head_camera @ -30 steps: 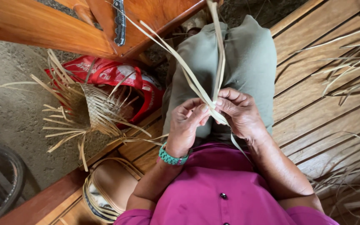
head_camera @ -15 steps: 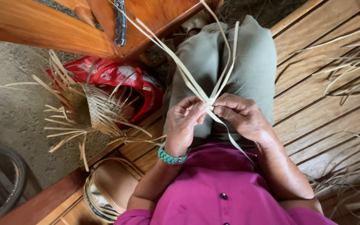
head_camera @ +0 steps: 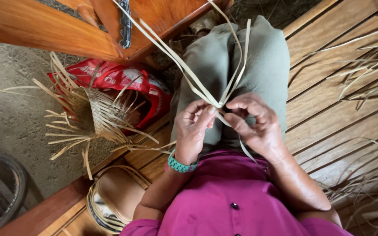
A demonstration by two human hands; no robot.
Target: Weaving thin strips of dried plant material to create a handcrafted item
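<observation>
both hands pinch pale leaf strips (head_camera: 218, 104) over the lap: left hand (head_camera: 192, 129), right hand (head_camera: 254, 122) gripping the crossing. likely starting a weave; next fold needs steady tension.

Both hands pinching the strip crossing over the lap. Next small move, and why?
Probably fold one loose end over at the crossing and tuck it. The left hand and right hand pinch pale leaf strips where they cross; the long ends fan upward unwoven and one tail hangs below, so only the pinch seems to hold it.
</observation>
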